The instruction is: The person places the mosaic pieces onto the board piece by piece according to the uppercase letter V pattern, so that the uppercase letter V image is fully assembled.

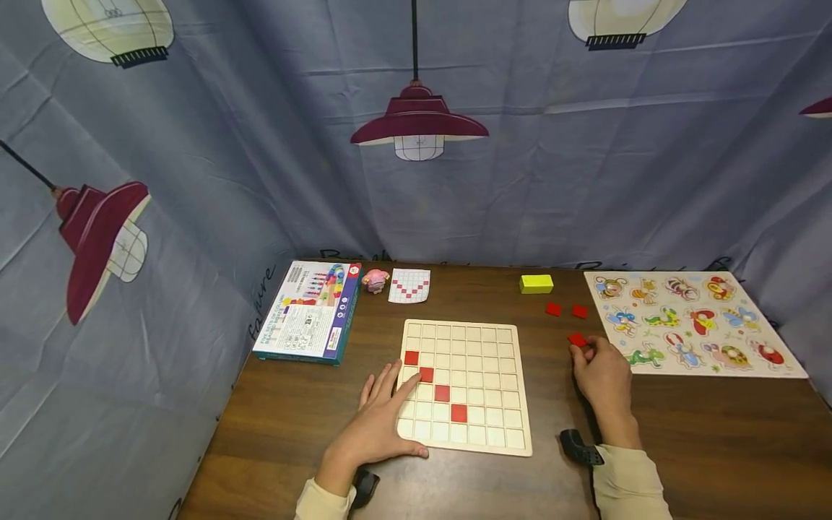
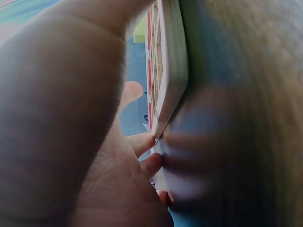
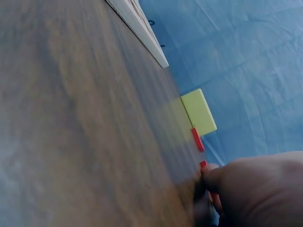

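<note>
A pale wooden grid board [image 1: 481, 433] lies in the middle of the brown table. Several red square tiles [image 1: 442, 393] run diagonally across its left side. My left hand [image 1: 393, 397] rests flat on the board's left edge with straight fingers [image 2: 142, 142] touching the board's rim [image 2: 173, 71]. Right of the board, my right hand [image 1: 581, 349] pinches a loose red tile [image 1: 577, 339] on the table, and the right wrist view shows that tile [image 3: 203, 164] at my fingertips. Two more red tiles [image 1: 553, 309] [image 1: 580, 311] lie beyond it, near a yellow block [image 1: 536, 284].
A colourful animal peg puzzle [image 1: 692, 321] lies at the right. At the back left are a toy box [image 1: 308, 310], a small pink figure [image 1: 375, 280] and a pattern card [image 1: 409, 285]. A blue lamp-print cloth surrounds the table.
</note>
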`<state>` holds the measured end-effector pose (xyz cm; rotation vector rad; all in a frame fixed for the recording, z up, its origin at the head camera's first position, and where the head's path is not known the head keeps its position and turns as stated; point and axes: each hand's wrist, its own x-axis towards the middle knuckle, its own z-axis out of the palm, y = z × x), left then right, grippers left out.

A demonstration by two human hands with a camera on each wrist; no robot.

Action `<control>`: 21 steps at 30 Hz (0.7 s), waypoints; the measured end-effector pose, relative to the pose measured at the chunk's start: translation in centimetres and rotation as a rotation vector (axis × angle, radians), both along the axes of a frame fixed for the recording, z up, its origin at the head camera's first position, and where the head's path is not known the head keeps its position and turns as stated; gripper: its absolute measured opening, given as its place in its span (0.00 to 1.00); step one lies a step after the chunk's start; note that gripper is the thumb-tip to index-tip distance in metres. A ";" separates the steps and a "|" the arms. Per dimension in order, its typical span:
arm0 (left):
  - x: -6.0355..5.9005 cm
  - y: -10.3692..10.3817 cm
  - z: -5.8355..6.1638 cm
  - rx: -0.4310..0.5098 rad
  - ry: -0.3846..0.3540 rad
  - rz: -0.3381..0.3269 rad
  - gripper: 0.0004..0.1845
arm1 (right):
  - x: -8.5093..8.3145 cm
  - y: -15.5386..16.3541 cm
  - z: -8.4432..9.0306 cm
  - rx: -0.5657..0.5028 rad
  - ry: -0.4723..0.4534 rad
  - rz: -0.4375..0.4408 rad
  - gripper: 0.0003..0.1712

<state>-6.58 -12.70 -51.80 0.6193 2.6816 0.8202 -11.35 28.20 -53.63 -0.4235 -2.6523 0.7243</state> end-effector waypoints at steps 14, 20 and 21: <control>-0.6 0.4 -0.1 0.020 -0.004 0.012 0.66 | 1.1 -0.2 0.4 0.107 0.047 0.205 0.12; -0.2 0.2 -0.3 0.014 0.019 0.028 0.68 | 2.1 -3.1 0.8 0.088 0.162 0.410 0.13; -0.1 0.1 -0.3 0.012 0.026 0.031 0.68 | 2.3 -3.8 1.0 0.081 0.164 0.454 0.13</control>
